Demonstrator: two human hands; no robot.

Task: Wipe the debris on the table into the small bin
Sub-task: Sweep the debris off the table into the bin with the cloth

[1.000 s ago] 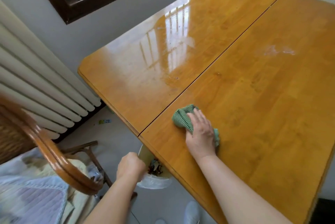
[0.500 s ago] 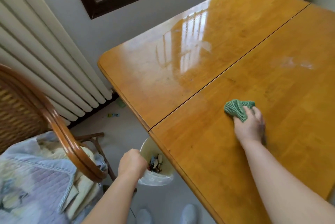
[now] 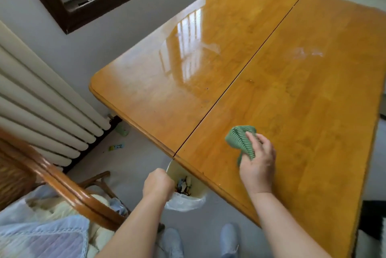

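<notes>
Right hand (image 3: 258, 165) clamped on a bunched green cloth (image 3: 240, 140), now drawn back from mid-table toward the near edge of the wooden table (image 3: 313, 111). Left hand (image 3: 158, 183) closed on the rim of the small bin (image 3: 193, 186), held just under that edge (scraps already inside). Probably another sweep toward the bin. No debris clearly visible. No readable writing anywhere.

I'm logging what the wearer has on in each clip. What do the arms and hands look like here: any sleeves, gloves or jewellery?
Both forearms are bare as far as the picture shows them; no sleeve edge comes into view. The left hand and the right hand wear no gloves. No watch, bracelet or ring shows on either wrist or on the visible fingers.
</notes>
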